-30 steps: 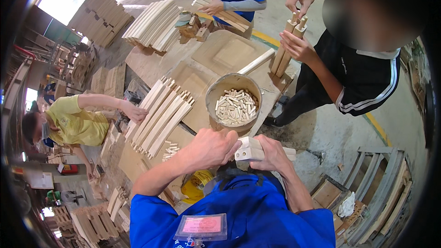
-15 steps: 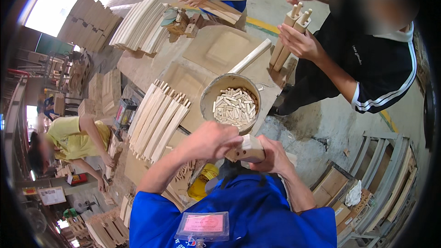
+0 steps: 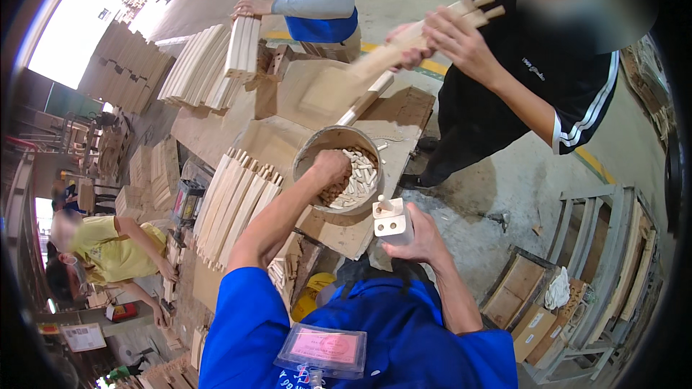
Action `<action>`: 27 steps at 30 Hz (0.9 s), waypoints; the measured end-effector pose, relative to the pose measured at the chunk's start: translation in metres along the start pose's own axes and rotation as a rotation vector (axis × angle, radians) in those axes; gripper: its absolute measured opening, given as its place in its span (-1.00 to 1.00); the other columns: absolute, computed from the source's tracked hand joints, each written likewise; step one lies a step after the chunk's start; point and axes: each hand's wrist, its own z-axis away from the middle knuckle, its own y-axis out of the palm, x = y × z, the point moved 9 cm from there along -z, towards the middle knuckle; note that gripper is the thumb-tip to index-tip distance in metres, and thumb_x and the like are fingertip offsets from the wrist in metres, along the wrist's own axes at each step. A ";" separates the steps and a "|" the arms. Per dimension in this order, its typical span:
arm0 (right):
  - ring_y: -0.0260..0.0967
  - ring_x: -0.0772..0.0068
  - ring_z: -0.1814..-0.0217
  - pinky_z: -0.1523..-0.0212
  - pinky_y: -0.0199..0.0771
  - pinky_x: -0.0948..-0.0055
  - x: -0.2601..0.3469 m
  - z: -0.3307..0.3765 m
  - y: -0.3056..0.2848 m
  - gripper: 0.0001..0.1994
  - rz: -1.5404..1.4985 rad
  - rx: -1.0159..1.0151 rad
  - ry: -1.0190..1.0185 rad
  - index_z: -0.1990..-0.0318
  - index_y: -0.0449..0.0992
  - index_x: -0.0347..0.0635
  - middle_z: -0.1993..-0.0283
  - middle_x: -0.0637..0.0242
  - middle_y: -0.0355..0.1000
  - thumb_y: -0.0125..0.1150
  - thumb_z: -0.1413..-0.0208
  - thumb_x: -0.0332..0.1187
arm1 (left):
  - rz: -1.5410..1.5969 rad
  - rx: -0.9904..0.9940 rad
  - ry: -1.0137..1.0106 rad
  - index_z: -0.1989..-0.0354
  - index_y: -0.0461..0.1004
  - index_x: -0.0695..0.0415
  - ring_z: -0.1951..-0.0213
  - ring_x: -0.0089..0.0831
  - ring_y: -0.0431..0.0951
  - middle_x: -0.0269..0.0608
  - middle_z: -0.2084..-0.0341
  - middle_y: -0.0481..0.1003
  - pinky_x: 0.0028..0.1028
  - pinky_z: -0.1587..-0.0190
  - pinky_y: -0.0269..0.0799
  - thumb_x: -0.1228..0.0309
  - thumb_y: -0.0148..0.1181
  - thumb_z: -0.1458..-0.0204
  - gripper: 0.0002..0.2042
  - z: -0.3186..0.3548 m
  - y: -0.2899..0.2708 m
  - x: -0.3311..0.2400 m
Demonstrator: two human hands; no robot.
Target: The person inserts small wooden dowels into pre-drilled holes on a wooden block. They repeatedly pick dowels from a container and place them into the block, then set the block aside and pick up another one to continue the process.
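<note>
My left hand (image 3: 331, 167) is down in a round bucket (image 3: 300, 166), fingers curled against a heap of short wooden dowels (image 3: 360, 186). What those fingers hold, if anything, is hidden. Just right of the bucket, my right hand (image 3: 420, 236) grips a pair of pale wooden bars (image 3: 395, 228), side by side with their ends turned up. Holes show in the end faces, and a single dowel (image 3: 385, 204) stands up from the far one. The bars' lower lengths are out of sight.
Several wooden bars with dowels (image 3: 238, 205) lie left of the bucket on the worktable (image 3: 349, 234). A co-worker in black (image 3: 519, 65) handles bars across from me; another in blue (image 3: 306, 3) holds bars beside a stack (image 3: 193, 65). A yellow container (image 3: 311, 295) sits below the table edge.
My left hand has left the bars and moved away into the bucket. My right hand has turned the bars end-up. The co-worker in black has swung their bars to a slant.
</note>
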 end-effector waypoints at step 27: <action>0.57 -0.14 0.09 0.11 0.58 0.09 0.006 0.004 0.026 -0.34 0.142 0.110 -0.129 0.01 0.45 -0.16 0.14 0.04 0.58 0.62 0.37 -0.28 | 1.059 -0.676 0.073 0.19 0.58 0.19 0.41 -0.09 0.57 -0.07 0.45 0.50 -0.28 0.34 0.47 0.48 0.23 -0.16 -0.90 0.220 -0.102 -0.067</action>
